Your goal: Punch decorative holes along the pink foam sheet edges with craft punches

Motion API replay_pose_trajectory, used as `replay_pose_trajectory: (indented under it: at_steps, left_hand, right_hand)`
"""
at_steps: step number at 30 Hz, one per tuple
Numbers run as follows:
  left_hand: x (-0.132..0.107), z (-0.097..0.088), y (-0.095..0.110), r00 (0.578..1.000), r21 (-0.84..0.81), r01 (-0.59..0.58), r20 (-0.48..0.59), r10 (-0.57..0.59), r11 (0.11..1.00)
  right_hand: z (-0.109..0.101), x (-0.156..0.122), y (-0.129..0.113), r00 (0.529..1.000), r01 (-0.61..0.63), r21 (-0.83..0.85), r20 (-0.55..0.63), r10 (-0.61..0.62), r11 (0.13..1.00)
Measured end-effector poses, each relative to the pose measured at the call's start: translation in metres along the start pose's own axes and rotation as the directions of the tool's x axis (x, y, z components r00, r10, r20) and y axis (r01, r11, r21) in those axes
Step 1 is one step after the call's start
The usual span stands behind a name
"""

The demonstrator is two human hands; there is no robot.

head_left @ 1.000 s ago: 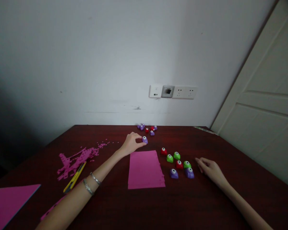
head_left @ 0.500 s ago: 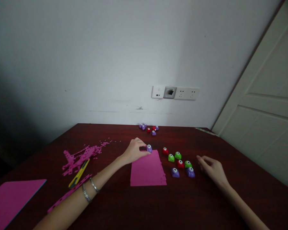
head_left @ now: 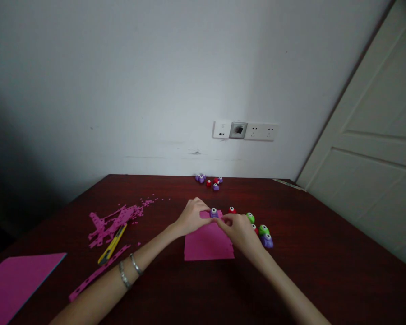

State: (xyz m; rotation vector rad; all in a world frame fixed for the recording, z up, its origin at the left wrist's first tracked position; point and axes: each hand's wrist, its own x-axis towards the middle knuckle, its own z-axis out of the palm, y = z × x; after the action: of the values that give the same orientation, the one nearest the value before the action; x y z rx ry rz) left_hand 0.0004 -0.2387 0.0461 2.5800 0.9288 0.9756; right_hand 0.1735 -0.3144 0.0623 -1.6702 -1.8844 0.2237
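Observation:
My left hand (head_left: 192,217) is closed on a small purple punch (head_left: 214,212) at the far edge of a pink paper sheet (head_left: 207,243) on the dark red table (head_left: 325,253). My right hand (head_left: 238,230) lies over the sheet's right side, its fingertips meeting the purple punch and the sheet's top edge; its fingers are curled in a pinch. A red punch (head_left: 232,210), green punches (head_left: 250,217) and a purple one (head_left: 267,241) sit just right of my hands, partly hidden by the right hand.
Several small punches (head_left: 209,180) cluster at the table's far edge by the wall. Pink paper scraps (head_left: 117,215), a yellow utility knife (head_left: 112,244) and a punched pink strip (head_left: 98,273) lie at left. Another pink sheet (head_left: 16,280) is at the near left. A door (head_left: 375,149) stands right.
My left hand brought the purple punch nearer, onto the sheet's far edge. My right hand moved left across the punches to meet it at the sheet.

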Motion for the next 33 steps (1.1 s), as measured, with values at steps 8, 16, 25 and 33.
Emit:
replay_pose_trajectory:
  at_steps: [8,16,25,33]
  left_hand:
    - [-0.003,0.005,0.005,0.999,0.038,-0.032,-0.008,0.032,0.999]
    - [-0.005,0.008,0.007,0.998,0.074,-0.062,-0.029,0.064,0.995]
    - [-0.008,0.014,0.012,0.996,0.136,-0.074,-0.03,0.078,0.988]
    - [-0.009,0.016,0.012,0.998,0.165,-0.065,-0.001,0.066,0.984]
  right_hand:
    - [0.001,0.005,-0.007,0.993,-0.033,-0.035,0.114,0.037,0.999]
    - [0.004,0.013,-0.008,0.992,-0.045,-0.066,0.115,0.053,0.997]
    - [0.004,0.02,-0.008,0.983,-0.061,-0.075,0.166,0.073,0.995]
    - [0.001,0.021,-0.009,0.981,-0.04,-0.148,0.183,0.067,0.988]
